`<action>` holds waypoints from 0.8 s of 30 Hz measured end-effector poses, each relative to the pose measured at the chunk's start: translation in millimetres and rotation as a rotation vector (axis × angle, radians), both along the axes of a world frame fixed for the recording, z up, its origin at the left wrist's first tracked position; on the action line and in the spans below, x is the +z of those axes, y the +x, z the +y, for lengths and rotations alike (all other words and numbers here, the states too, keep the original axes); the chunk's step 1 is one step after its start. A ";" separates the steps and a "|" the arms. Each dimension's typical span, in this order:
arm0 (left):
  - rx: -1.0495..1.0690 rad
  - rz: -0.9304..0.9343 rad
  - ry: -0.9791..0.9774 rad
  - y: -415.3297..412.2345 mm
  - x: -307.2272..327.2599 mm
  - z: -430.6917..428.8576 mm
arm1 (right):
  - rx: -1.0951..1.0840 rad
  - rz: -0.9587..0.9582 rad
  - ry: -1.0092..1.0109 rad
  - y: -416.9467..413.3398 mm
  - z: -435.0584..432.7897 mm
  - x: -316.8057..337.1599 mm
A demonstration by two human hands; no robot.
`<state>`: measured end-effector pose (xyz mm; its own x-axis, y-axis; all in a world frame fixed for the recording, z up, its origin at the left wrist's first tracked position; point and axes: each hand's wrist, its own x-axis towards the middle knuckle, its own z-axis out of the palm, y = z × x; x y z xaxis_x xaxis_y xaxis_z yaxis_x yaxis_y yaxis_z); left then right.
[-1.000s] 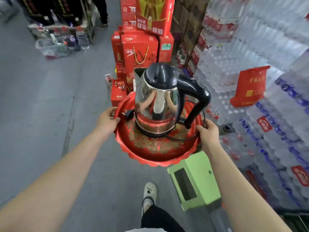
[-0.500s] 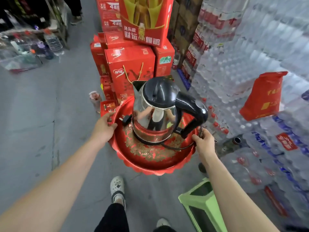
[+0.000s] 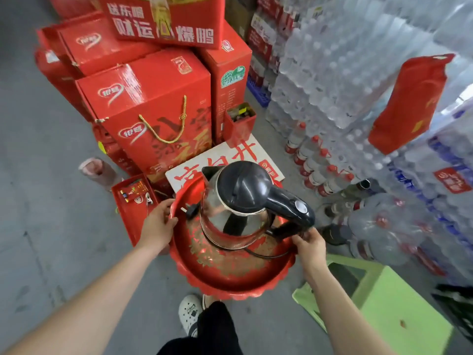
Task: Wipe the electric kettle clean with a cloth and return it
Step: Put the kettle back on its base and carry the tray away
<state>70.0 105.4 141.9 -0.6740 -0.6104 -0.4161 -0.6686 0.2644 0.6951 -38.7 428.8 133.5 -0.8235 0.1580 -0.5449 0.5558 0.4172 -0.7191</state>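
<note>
Over the last second the tray (image 3: 230,290) has come down and forward, so that its far edge now hangs over a white carton (image 3: 230,157) that was hidden behind it before. This looks like the return leg, with the carton as the likely surface to set it on. No cloth is in view, so whether the wiping is done cannot be told. The kettle (image 3: 230,219) stands upright in the middle of the tray, with its plug (image 3: 190,211) and cord lying loose in the tray beside it. The left hand (image 3: 158,226) grips the tray's left rim with the thumb hooked over the edge, and the right hand (image 3: 309,245) curls round the tray's right rim. The carton beyond the tray bears large red characters, seemingly 白开, with the first one covered. The gift boxes (image 3: 153,111) behind the tray carry a heart badge that looks like 银鹭, and the topmost box shows 财运 in white. A green stool (image 3: 399,311) sits to the right of the tray.
</note>
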 end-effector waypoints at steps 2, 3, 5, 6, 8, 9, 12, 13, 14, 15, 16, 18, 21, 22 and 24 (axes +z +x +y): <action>0.006 -0.009 0.016 -20.5 -17.8 -11.9 | 0.011 -0.009 0.012 -20.3 -12.6 -18.1; 0.002 -0.017 0.023 -30.5 -27.0 -18.3 | 0.019 -0.008 0.018 -30.4 -19.0 -26.2; 0.003 -0.019 0.028 -51.6 -47.2 -33.1 | 0.034 -0.003 0.042 -51.1 -32.8 -43.3; 0.000 -0.022 0.026 -62.2 -58.0 -40.6 | 0.034 -0.008 0.053 -61.0 -38.9 -51.6; -0.022 -0.020 0.014 -83.2 -79.8 -54.4 | 0.028 -0.014 0.066 -79.5 -48.3 -73.1; -0.041 -0.014 0.000 -92.7 -89.6 -61.0 | 0.038 -0.013 0.070 -87.1 -52.8 -83.4; -0.111 -0.006 -0.061 -117.8 -116.6 -80.3 | 0.066 -0.020 0.093 -103.6 -65.6 -110.7; -0.123 -0.003 -0.073 -124.5 -124.1 -86.3 | 0.068 -0.020 0.095 -107.5 -69.6 -119.0; -0.136 0.004 -0.080 -129.7 -131.6 -91.2 | 0.067 -0.025 0.099 -110.3 -74.5 -124.9; -0.146 0.005 -0.084 -134.4 -137.5 -95.5 | 0.063 -0.018 0.098 -112.6 -78.5 -131.0; -0.153 -0.004 -0.091 -137.9 -142.8 -99.1 | 0.057 -0.024 0.098 -113.6 -82.8 -134.8; -0.158 -0.034 -0.111 -142.8 -151.3 -106.9 | 0.045 -0.056 0.092 -113.0 -91.0 -142.3; -0.174 -0.043 -0.113 -145.3 -160.0 -115.8 | 0.019 -0.085 0.078 -109.9 -101.1 -149.2; -0.183 -0.040 -0.117 -145.3 -161.9 -118.0 | 0.013 -0.091 0.087 -108.7 -103.4 -150.0; -0.207 -0.027 -0.132 -146.1 -164.0 -121.2 | 0.010 -0.097 0.106 -106.4 -107.2 -152.6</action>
<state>-76.1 -15.7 -22.1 -0.7802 -0.5103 -0.3619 -0.6085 0.4850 0.6281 -145.1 321.6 -19.2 -0.7695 0.2112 -0.6028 0.6163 0.4935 -0.6138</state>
